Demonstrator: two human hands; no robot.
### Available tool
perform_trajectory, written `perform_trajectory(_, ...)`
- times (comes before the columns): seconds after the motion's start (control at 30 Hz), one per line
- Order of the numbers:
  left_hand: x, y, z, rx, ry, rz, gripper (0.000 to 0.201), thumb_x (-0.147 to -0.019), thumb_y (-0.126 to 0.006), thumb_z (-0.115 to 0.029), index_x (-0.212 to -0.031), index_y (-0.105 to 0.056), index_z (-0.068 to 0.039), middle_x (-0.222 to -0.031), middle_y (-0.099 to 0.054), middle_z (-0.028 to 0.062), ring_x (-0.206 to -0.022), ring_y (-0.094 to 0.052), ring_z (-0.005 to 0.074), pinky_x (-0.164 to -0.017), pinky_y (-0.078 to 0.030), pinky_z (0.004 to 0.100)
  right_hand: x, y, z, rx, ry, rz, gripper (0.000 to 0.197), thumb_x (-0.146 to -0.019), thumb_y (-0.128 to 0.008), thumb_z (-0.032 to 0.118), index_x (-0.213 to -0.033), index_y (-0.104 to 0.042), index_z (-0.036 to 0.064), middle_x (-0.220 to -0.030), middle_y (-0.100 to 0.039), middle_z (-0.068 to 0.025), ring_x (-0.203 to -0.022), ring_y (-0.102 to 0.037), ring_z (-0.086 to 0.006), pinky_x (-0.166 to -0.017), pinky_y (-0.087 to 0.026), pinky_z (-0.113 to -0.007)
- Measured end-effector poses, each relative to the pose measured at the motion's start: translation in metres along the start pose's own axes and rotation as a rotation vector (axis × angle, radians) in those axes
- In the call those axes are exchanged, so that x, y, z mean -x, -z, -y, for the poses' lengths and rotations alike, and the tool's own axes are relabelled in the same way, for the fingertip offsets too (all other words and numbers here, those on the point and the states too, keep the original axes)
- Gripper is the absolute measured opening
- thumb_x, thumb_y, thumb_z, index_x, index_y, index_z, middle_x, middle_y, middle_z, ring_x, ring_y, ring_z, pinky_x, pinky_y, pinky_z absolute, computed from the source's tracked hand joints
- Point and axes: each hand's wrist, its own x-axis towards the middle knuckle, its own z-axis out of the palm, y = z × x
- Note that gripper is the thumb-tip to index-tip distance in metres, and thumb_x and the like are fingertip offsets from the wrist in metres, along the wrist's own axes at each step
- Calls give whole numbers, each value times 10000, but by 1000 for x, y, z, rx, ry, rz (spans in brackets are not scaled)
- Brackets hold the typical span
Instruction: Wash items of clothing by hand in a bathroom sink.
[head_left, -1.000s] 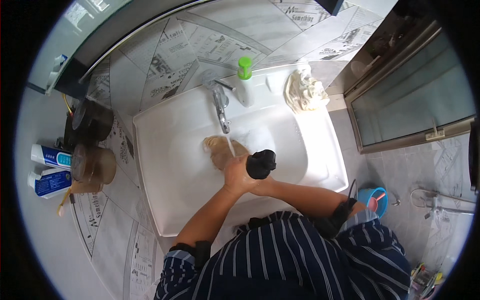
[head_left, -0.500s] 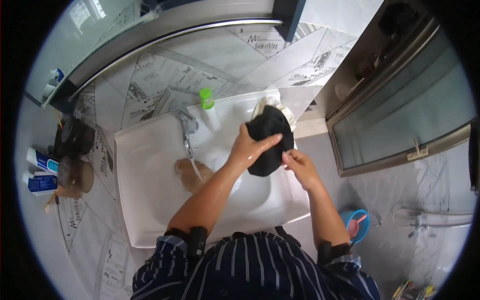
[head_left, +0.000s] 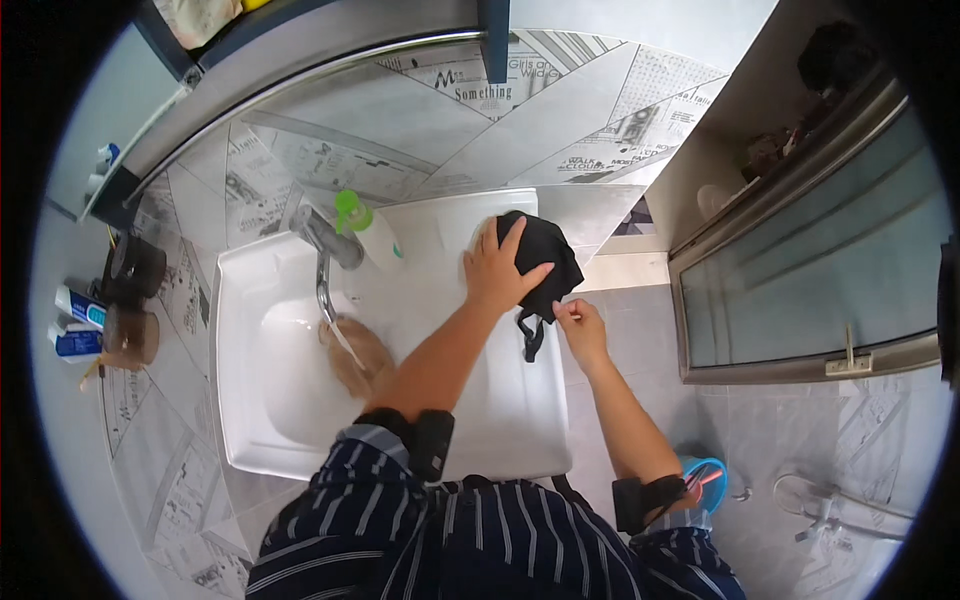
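Observation:
A black cloth item with a short strap (head_left: 534, 338) hanging from its lower edge is over the right end of the white sink (head_left: 470, 430). My left hand (head_left: 497, 268) grips it from the left, thumb and fingers spread across the fabric (head_left: 548, 255). At its lower right edge my right hand (head_left: 582, 332) pinches with thumb and fingertips. Under the running tap (head_left: 325, 240) a wet beige cloth (head_left: 355, 355) lies in the basin, partly hidden by my left forearm.
A white pump bottle with a green top (head_left: 375, 235) stands behind the basin beside the tap. On the left wall are brown holders (head_left: 130, 335) with blue-and-white tubes (head_left: 78, 308). A blue bucket (head_left: 708, 485) is on the floor at right, below a glass door (head_left: 810, 270).
The black item has moved slightly up and turned, and its strap now hangs in sight. The white cloth behind it no longer shows. The view has shifted.

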Motion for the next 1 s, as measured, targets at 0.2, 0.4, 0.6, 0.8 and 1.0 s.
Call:
perform_trajectory(0.2,-9,21,45,509,-205,95,739,-697,-736,-326,-1341,-413,-159,-1378,-309,254,-1269,-330,391,-1034,-296,423,-5,10,27,-340,-138,-19,544,-728,-746,280,-1127,-484,20,-1134,-504,-178,-1008,-510,-257,-837,-419,-357)
perform_trajectory(0.4,-38,48,38,500,-160,-20,569,-778,-686,-351,-1279,-499,-160,-1322,-429,165,-1231,-396,299,-1010,-325,399,-8,-3,52,-154,302,41,708,-715,-743,296,-1277,-408,24,-1273,-429,-218,-1198,-387,-371,-993,-313,-435)
perform_trajectory(0.6,79,45,100,471,74,-1,280,-825,-634,-251,-1021,-636,-51,-945,-640,115,-888,-612,255,-761,-477,336,12,-9,87,229,561,-286,517,-760,-670,233,-1203,-486,40,-1319,-409,-207,-1241,-318,-427,-1028,-219,-478)
perform_trajectory(0.8,213,73,211,-278,626,-354,367,-812,-626,-319,-1027,-592,-24,-1020,-608,156,-902,-593,271,-799,-465,344,76,-73,82,56,701,628,240,-795,-620,186,-1000,-567,73,-1077,-566,-121,-978,-547,-320,-851,-434,-392)
perform_trajectory(1.0,225,59,293,640,1191,-260,517,-765,-683,-356,-1115,-523,-11,-1098,-561,147,-952,-573,325,-795,-469,406,123,-203,90,-159,-355,798,529,-791,-660,382,-1144,-518,15,-1160,-538,-174,-1027,-555,-288,-787,-477,-362)
